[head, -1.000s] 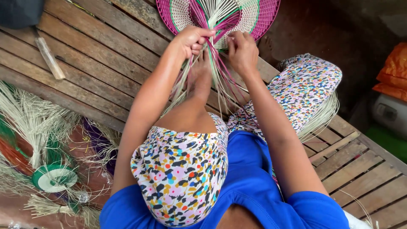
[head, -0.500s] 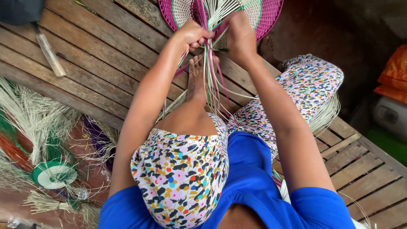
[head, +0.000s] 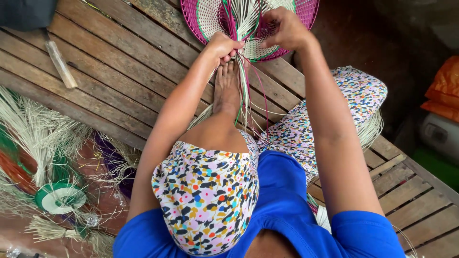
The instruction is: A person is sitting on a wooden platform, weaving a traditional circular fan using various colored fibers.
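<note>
Up top, left hand (head: 224,46) clamps a bundle of strands (head: 245,91) at the woven fan (head: 204,19). Right hand (head: 286,29) pinches strands on the fan's face; a bare foot (head: 226,86) rests on the wooden platform (head: 119,62) beneath.

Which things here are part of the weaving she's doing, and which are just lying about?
In use: woven fan; loose strands; left hand gripping the strands; right hand on the fan.

Lying about: wooden stick; fibre bundles; green and white disc; orange bag.

A woven fan (head: 210,16) lies on the slatted desk (head: 119,62) ahead, a stick (head: 60,63) far left, fibre bundles (head: 33,138) below it.
</note>
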